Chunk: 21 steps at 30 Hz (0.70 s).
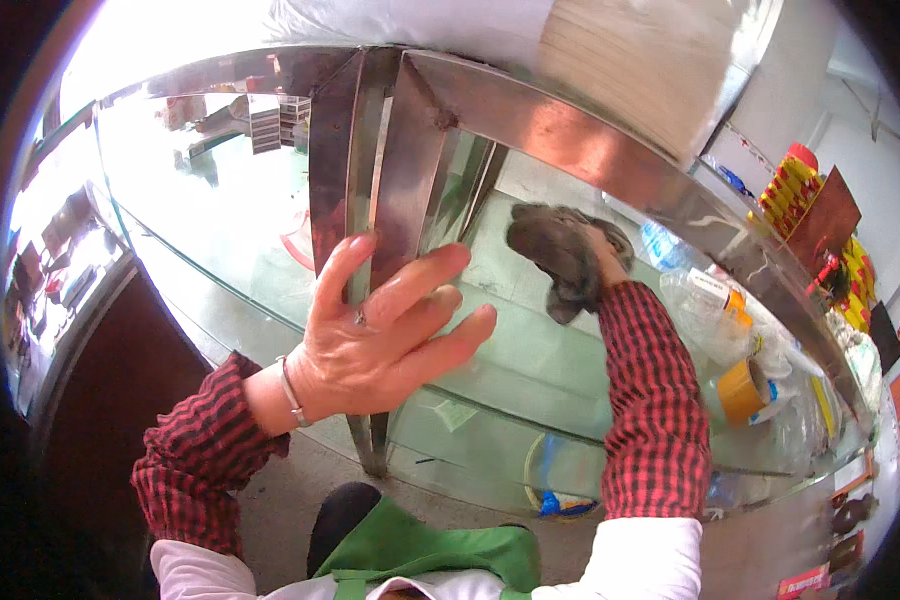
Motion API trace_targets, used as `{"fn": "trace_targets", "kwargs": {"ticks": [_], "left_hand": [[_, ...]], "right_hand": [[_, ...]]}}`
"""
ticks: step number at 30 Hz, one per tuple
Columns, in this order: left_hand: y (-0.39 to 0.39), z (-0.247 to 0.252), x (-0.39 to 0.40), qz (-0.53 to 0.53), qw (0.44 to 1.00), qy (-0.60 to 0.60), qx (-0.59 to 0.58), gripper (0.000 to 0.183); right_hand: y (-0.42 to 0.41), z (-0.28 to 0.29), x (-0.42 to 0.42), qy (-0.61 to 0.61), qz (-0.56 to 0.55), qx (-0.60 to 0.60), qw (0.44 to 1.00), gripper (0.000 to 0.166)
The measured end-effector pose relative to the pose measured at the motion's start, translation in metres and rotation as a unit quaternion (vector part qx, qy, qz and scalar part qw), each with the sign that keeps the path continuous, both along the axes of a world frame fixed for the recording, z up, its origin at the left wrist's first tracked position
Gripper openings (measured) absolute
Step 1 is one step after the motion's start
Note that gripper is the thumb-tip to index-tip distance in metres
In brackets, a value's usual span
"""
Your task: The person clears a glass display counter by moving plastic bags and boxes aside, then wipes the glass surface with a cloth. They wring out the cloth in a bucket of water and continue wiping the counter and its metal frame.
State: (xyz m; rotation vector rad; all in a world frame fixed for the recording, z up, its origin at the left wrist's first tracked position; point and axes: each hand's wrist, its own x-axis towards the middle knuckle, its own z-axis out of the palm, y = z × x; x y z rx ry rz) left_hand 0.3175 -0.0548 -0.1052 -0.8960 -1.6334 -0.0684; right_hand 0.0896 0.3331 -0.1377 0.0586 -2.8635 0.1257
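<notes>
My right hand grips a dark, bunched-up cloth inside a glass display case, above a glass shelf; the cloth hides most of its fingers. Left of it, my left hand holds nothing, its fingers spread in front of the metal upright post of the case. There is a ring on one finger and a bracelet on that wrist. Red and black checked sleeve covers are on both forearms.
A roll of brown tape and clear plastic packaging lie on the right of the shelf. The metal frame rail runs over the right arm's reach. Lower down are blue items. A dark brown panel stands at left.
</notes>
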Motion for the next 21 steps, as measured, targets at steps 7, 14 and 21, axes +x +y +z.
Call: {"fn": "trace_targets", "kwargs": {"ticks": [7, 14, 21], "left_hand": [[0.008, 0.000, -0.007, -0.004, 1.000, -0.016, -0.008, 0.030], [-0.016, 0.000, 0.004, 0.038, 0.999, -0.013, 0.001, 0.029], [0.018, -0.003, -0.005, -0.021, 0.999, -0.019, 0.017, 0.027]], "right_hand": [[-0.132, -0.018, 0.003, 0.023, 0.331, -0.225, 0.916, 0.034], [-0.099, 0.024, 0.134, -0.148, 0.465, -0.148, 0.860, 0.042], [-0.012, -0.001, 0.030, -0.054, 0.030, 0.038, 0.997, 0.044]]}}
